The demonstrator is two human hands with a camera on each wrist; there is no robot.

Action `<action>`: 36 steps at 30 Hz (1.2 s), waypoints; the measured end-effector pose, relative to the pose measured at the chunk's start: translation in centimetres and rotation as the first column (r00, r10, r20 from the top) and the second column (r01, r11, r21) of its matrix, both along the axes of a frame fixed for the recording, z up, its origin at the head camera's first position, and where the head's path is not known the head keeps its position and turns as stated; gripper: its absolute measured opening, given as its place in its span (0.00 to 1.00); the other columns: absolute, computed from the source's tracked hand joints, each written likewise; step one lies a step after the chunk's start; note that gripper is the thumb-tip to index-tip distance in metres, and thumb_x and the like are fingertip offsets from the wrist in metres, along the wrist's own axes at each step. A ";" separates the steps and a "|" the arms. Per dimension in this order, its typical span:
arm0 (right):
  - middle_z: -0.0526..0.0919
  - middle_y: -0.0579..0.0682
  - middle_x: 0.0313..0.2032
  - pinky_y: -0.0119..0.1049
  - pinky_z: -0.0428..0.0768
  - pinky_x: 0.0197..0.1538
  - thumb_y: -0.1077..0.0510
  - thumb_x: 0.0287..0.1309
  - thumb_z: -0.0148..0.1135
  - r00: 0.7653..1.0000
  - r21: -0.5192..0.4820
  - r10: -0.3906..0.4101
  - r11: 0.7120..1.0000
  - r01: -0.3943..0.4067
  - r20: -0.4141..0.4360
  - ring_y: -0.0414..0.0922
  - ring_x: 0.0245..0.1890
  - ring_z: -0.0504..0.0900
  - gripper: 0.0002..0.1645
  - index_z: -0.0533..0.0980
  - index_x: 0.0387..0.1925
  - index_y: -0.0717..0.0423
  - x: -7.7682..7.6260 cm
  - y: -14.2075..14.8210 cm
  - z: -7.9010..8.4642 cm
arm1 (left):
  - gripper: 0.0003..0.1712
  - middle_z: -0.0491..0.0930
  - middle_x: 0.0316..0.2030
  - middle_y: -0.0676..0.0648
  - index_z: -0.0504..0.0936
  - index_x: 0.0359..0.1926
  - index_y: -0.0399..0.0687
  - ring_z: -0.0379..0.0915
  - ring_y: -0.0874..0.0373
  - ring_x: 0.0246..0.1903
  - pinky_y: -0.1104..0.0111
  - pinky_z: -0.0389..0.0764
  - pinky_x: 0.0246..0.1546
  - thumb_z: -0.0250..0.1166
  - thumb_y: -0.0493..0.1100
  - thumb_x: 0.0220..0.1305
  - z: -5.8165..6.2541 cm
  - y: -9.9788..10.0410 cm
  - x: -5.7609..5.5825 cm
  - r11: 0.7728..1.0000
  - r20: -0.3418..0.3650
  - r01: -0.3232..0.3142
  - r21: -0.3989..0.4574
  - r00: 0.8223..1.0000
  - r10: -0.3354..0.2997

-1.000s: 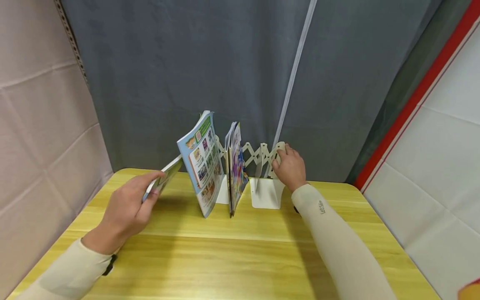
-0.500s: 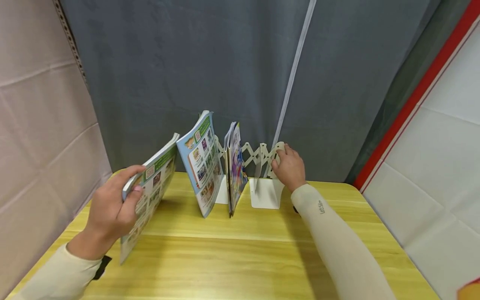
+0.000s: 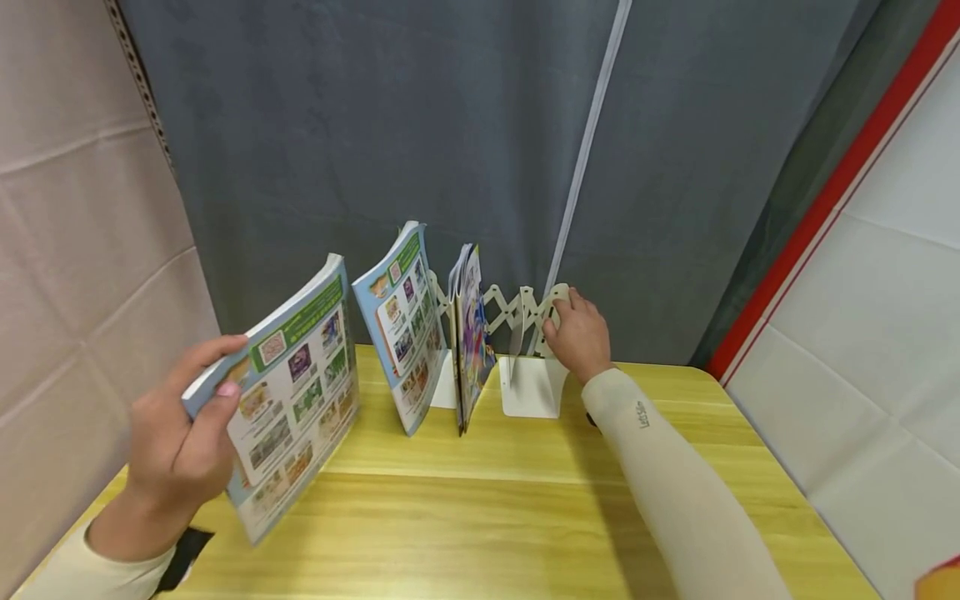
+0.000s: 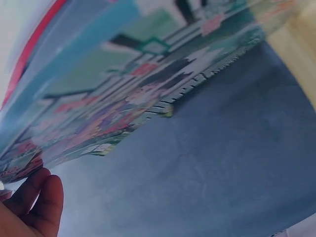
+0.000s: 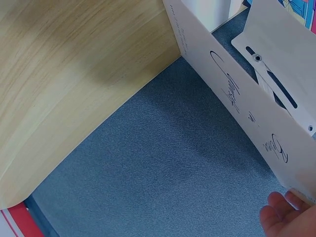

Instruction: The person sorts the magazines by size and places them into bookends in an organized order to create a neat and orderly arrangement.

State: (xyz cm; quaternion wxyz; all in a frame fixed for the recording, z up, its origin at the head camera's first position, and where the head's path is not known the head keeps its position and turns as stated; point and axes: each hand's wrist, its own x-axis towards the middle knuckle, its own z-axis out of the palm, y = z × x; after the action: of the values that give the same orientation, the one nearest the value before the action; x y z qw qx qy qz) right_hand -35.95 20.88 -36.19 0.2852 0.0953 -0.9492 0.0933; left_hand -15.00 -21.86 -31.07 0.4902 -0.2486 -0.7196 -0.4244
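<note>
My left hand (image 3: 176, 446) pinches a softcover book (image 3: 300, 392) by its near upper corner, thumb on the face with rows of small pictures. This book is held upright over the left of the table, apart from the others. In the left wrist view its colourful other side (image 4: 123, 98) fills the top. My right hand (image 3: 579, 333) grips the upper edge of the right end plate of a white expandable bookend (image 3: 532, 392). The right wrist view shows script lettering on that plate (image 5: 227, 94). A similar book (image 3: 408, 333) leans left in the bookend, beside thin upright booklets (image 3: 471, 333).
The bookend's zigzag lattice (image 3: 504, 308) runs along the back of the wooden table (image 3: 465, 525), before a grey curtain (image 3: 375, 125). Pale cloth walls (image 3: 75, 250) close in the left and right sides. A red and yellow object (image 3: 941, 579) shows at the lower right corner.
My left hand has drawn the book leftward and nearer, turning its picture-covered face into view, away from the leaning book. My right hand has stayed on the bookend.
</note>
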 end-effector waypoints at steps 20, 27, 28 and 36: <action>0.67 0.66 0.68 0.57 0.71 0.63 0.53 0.67 0.57 1.000 -0.003 -0.011 1.000 0.011 0.004 0.63 0.61 0.72 0.24 0.78 0.58 0.62 0.0 0.0 -0.1 | 0.23 0.82 0.44 0.28 0.68 0.50 0.05 0.85 0.49 0.39 0.71 0.83 0.41 0.41 0.19 0.54 0.3 1.5 3.1 0.741 -0.201 0.592 0.317 0.805 -0.558; 0.68 0.66 0.67 0.57 0.72 0.62 0.53 0.66 0.57 1.000 -0.001 -0.007 1.000 0.007 -0.016 0.64 0.60 0.73 0.24 0.78 0.57 0.62 0.0 0.1 -0.1 | 0.23 0.85 0.42 0.37 0.72 0.49 0.11 0.86 0.55 0.38 0.73 0.83 0.38 0.40 0.20 0.53 0.0 4.1 2.6 0.813 -0.176 0.532 0.236 0.847 -0.502; 0.68 0.66 0.67 0.57 0.72 0.61 0.52 0.66 0.57 1.000 0.000 -0.006 1.000 0.006 -0.019 0.64 0.60 0.73 0.24 0.78 0.57 0.62 0.0 0.1 -0.1 | 0.23 0.86 0.42 0.39 0.73 0.47 0.11 0.86 0.57 0.38 0.74 0.82 0.37 0.40 0.20 0.52 -0.1 4.4 2.4 0.853 -0.174 0.479 0.205 0.876 -0.450; 0.68 0.67 0.67 0.58 0.72 0.61 0.53 0.66 0.58 1.000 0.004 0.001 1.000 -0.001 -0.031 0.64 0.59 0.74 0.23 0.78 0.56 0.63 0.0 0.2 -0.2 | 0.22 0.85 0.36 0.34 0.78 0.43 0.18 0.84 0.64 0.39 0.76 0.82 0.36 0.48 0.22 0.46 -1.1 6.6 -0.4 0.977 -0.177 0.201 0.077 0.967 -0.185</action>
State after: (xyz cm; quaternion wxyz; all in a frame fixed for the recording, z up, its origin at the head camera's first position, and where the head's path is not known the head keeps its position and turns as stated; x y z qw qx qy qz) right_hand -35.95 21.08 -36.41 0.2996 0.0976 -0.9448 0.0898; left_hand -15.36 -15.24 -32.16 0.5169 -0.3291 -0.6271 -0.4809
